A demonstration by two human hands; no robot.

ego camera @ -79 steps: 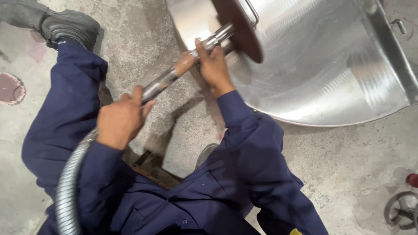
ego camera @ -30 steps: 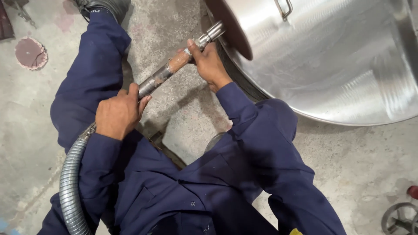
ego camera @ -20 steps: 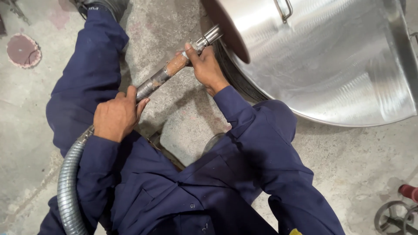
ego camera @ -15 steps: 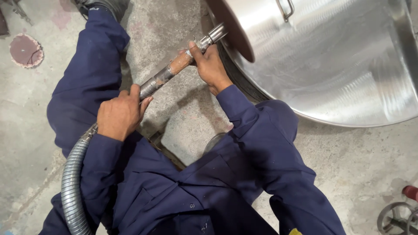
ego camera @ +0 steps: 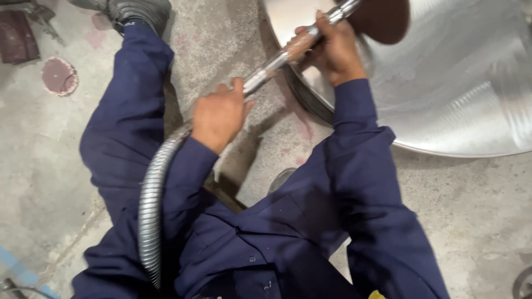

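Both my hands hold a flexible-shaft polishing tool. My left hand (ego camera: 217, 114) grips the metal handpiece (ego camera: 260, 77) where it meets the ribbed steel hose (ego camera: 149, 205). My right hand (ego camera: 331, 51) grips the handpiece nearer its head. A dark brown abrasive disc (ego camera: 382, 19) on the tool's end lies against the shiny surface of a large stainless steel vessel (ego camera: 460, 94) lying on the concrete floor. The disc looks blurred.
My left leg in dark blue work clothes stretches up the frame, ending in a black shoe (ego camera: 136, 10). A round reddish abrasive disc (ego camera: 58, 76) and a dark block (ego camera: 19, 36) lie on the floor at top left. A metal part (ego camera: 523, 282) shows at bottom right.
My view has shifted and both hands with the tool have moved right and up the frame, carrying the disc further over the steel vessel's surface.
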